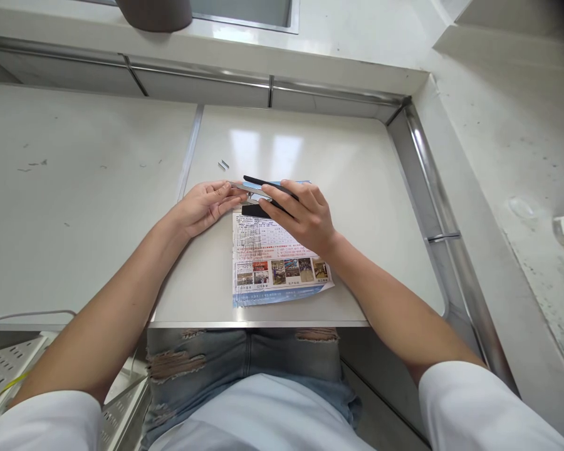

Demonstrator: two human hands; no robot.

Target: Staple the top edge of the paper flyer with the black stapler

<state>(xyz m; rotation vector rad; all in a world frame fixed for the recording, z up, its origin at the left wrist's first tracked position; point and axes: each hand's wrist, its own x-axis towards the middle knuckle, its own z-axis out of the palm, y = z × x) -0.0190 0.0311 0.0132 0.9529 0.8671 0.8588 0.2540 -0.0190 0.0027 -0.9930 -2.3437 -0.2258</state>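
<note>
- One stapler [256, 211], of smooth black parts and bright metal, stands opened in a wedge above the far part of the leaflet, its mouth toward the left.
- The right hand [303, 216] is clamped on the stapler from the right, its fingers slightly spread along the long, narrow body.
- The left hand [207, 207] is at the stapler's left end, thumb and forefinger together at the thin metal tip, the other fingers loosely curled; whether they also pinch something small, I cannot tell.
- One printed leaflet [282, 250] lies beneath, thin and glossy, with blue bands, red and black print, a band of small colour photos, and many fine lines down its left side; its near right corner curls.
- Two short, straight metal strips [223, 165] lie side by side, far and left of the stapler.
- The tabletop [357, 156] is smooth white, with two pale window reflections and one straight seam [190, 150] left of the leaflet.
- Small dark flecks [37, 164] dot its left part.
- At the far left, one rounded dark container [157, 14] stands beside a metal-rimmed sink [244, 12].
</note>
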